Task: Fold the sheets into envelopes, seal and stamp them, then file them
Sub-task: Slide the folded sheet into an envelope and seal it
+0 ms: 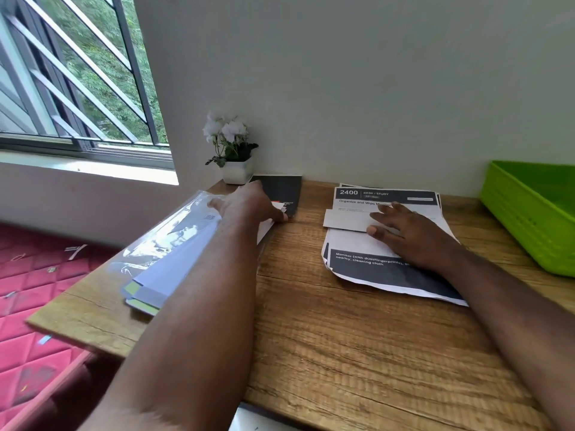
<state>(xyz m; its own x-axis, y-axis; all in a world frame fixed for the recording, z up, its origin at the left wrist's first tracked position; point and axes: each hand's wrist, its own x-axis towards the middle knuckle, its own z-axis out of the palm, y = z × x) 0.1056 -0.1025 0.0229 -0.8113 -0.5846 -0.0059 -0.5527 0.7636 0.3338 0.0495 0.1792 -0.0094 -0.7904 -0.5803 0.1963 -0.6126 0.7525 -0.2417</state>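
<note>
A stack of printed sheets with dark header bands lies on the wooden desk at centre right. A folded white sheet rests on top of the stack. My right hand lies flat on the folded sheet and the stack, fingers spread. At the left edge of the desk a clear plastic pack of white envelopes lies slanted. My left hand reaches over the pack's far end, fingers touching a white envelope beside a dark booklet. Whether the fingers grip it is hidden.
A green plastic tray stands at the right edge of the desk. A small white pot of white flowers sits in the back corner by the wall. A window is at upper left, a red mattress below the desk's left edge.
</note>
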